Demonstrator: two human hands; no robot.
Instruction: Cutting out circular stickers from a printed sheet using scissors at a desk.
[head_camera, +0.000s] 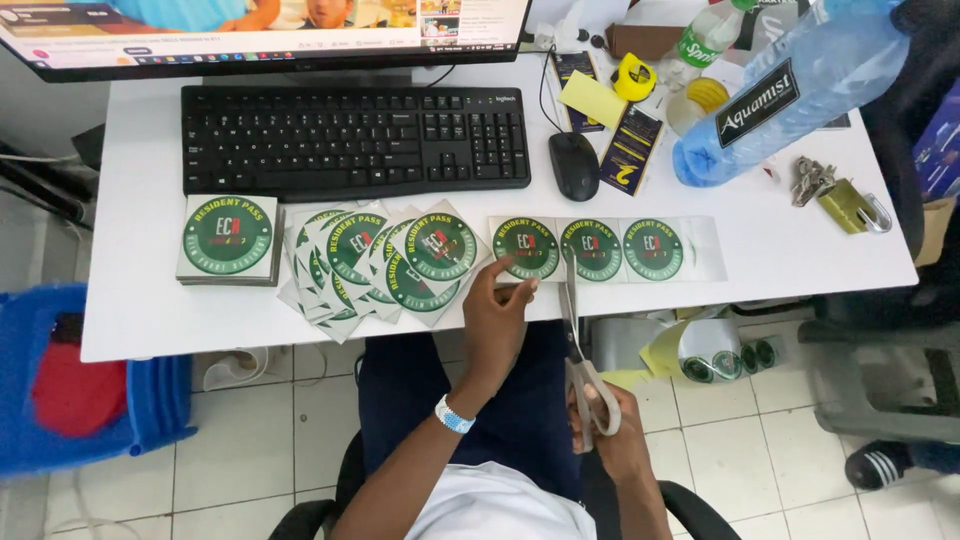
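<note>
Here, a strip of three round green stickers (605, 249) on glossy backing lies flat at the centre of the frame, close to the front edge of the white desk (140, 310), with bare desktop to its right. The left hand (495, 315) presses the strip's left end, thumb and forefinger pinched over the first sticker, the other fingers curled. The right hand (610, 425), low in the frame below the desk edge, grips the pale loop handles of metal scissors (577, 350); their blades point up and lie across the strip between the first and second sticker, only slightly parted.

Left of the strip, touching the left hand, cut square stickers (375, 265) fan out loosely, and further left sits a neat squared stack (228, 240). Above them are a black keyboard (355, 140) and a black mouse (574, 165). At the upper right a clear blue plastic bottle (790, 90) lies tilted beside a brass padlock (850, 205).
</note>
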